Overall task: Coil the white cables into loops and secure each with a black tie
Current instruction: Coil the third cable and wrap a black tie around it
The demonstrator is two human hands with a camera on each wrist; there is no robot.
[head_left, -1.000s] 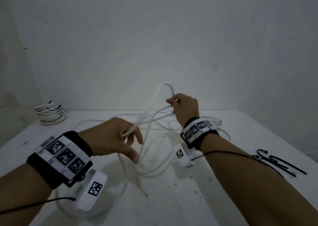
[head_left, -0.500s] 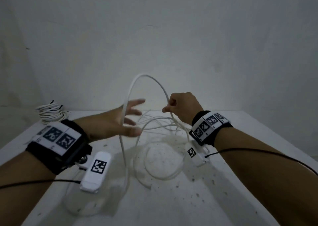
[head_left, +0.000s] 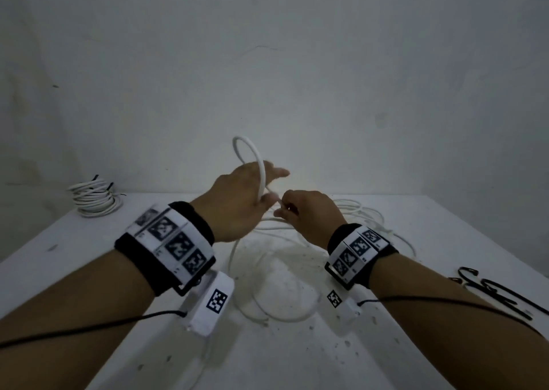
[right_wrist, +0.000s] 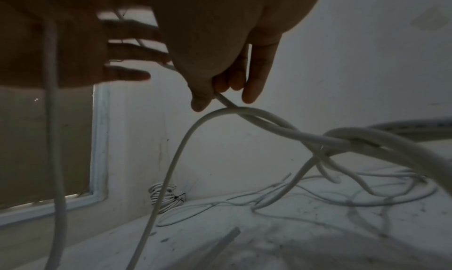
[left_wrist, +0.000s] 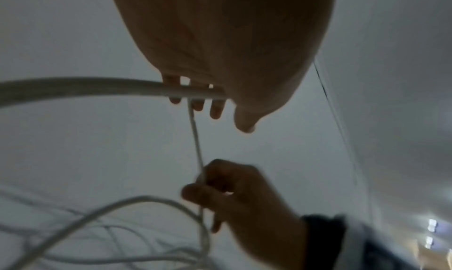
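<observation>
A long white cable [head_left: 258, 164] arches up over my left hand [head_left: 237, 202], which is held above the table with straight, spread fingers [right_wrist: 127, 51]. The strand drapes across those fingers [left_wrist: 215, 107] without being gripped. Just to its right, my right hand [head_left: 303, 214] pinches the same cable [right_wrist: 225, 101] between thumb and fingers [left_wrist: 220, 189]. The rest of the cable lies in loose tangled loops on the white table [head_left: 282, 317]. Black ties [head_left: 493, 293] lie at the table's right side.
A coiled white cable bundle [head_left: 95, 201] with black ties around it sits at the back left corner by the wall, also seen as a bundle [right_wrist: 164, 198] in the right wrist view. Dirt specks dot the table top [head_left: 297, 360]. A window frame [right_wrist: 97, 158] stands left of the table.
My left hand let go of the cable, opened and rose forward; the loop now hangs over it. My right hand, still pinching the cable, has come close to the left hand.
</observation>
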